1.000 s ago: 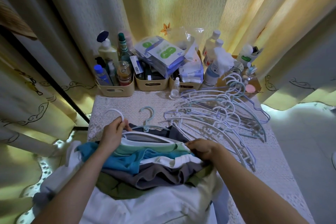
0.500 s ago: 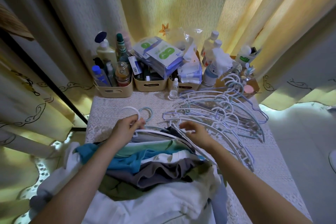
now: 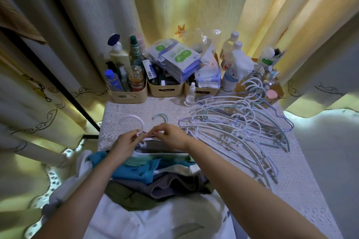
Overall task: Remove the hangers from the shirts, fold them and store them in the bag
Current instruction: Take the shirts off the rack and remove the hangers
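Together, the left hand (image 3: pixel 124 141) and right hand (image 3: pixel 171 137) are closed in a pinching grip on the neck of a white hanger (image 3: pixel 134 122), at the top of the shirt pile (image 3: pixel 151 170). Just beyond the grip, its hook is seen lying on the counter (image 3: pixel 291 180); to the right of the grip, the emptied hangers (image 3: pixel 242 126) are heaped.
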